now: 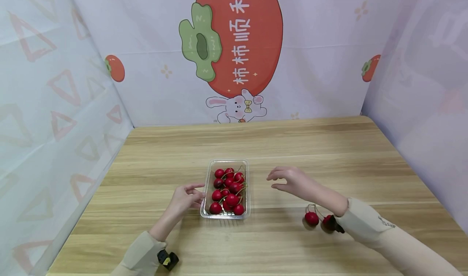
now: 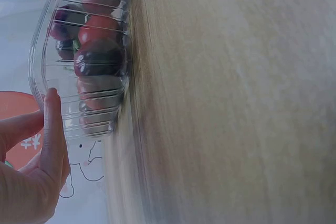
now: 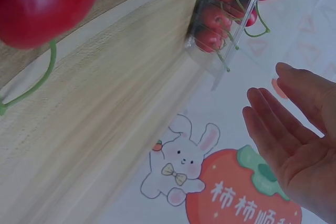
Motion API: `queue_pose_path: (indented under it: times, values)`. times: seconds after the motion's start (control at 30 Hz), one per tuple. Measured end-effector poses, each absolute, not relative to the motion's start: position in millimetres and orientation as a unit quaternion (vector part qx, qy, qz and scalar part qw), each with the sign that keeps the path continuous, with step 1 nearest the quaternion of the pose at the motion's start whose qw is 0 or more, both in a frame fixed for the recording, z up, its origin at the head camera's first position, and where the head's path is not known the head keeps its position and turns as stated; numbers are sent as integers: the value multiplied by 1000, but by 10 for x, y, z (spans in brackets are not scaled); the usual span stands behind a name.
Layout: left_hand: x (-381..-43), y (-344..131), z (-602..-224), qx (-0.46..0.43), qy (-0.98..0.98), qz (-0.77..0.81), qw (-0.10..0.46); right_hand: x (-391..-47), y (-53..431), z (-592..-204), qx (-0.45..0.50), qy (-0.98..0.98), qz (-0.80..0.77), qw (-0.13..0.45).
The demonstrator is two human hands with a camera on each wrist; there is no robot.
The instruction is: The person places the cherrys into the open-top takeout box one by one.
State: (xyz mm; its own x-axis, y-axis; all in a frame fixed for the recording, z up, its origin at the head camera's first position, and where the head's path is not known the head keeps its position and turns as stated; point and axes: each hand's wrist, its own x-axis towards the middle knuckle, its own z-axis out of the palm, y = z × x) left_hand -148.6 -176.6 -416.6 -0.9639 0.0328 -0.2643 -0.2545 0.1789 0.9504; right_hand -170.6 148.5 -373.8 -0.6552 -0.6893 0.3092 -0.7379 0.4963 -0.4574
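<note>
A clear plastic box point(image 1: 226, 216) of red cherries with green stems point(image 1: 232, 200) stands mid-table. At its left side is my left hand point(image 1: 185, 198), its fingers fairly straight and touching the box's edge. The left wrist view shows one fingertip point(image 2: 52, 98) against the ribbed clear wall. My right hand point(image 1: 292, 180) hovers over the table to the right of the box, apart from it, fingers loosely bent. Nothing lies between those fingers in the right wrist view, where the hand point(image 3: 299, 135) faces the box.
Two loose cherries, one bright red point(image 1: 311, 218) and one partly covered point(image 1: 328, 222) by the right cuff, lie on the wooden table point(image 1: 175, 146) under my right forearm. Printed cloth walls point(image 1: 314, 64) rise behind and at both sides.
</note>
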Motion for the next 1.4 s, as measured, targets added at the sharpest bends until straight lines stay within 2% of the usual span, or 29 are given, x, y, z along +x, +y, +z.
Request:
queue_pose_path:
  times: [0.73, 1.0, 1.4]
  values:
    - [-1482, -1764, -4158, -73, 758, 638, 113, -1556, 1935, -3760, 340, -903, 264, -11]
    - [-1479, -1760, -4159, -73, 763, 633, 114, -1511, 2091, -3807, 358, -893, 269, -33]
    - [-1477, -1754, -4160, -77, 764, 631, 110, -1449, 2251, -3898, 332, -907, 249, -71]
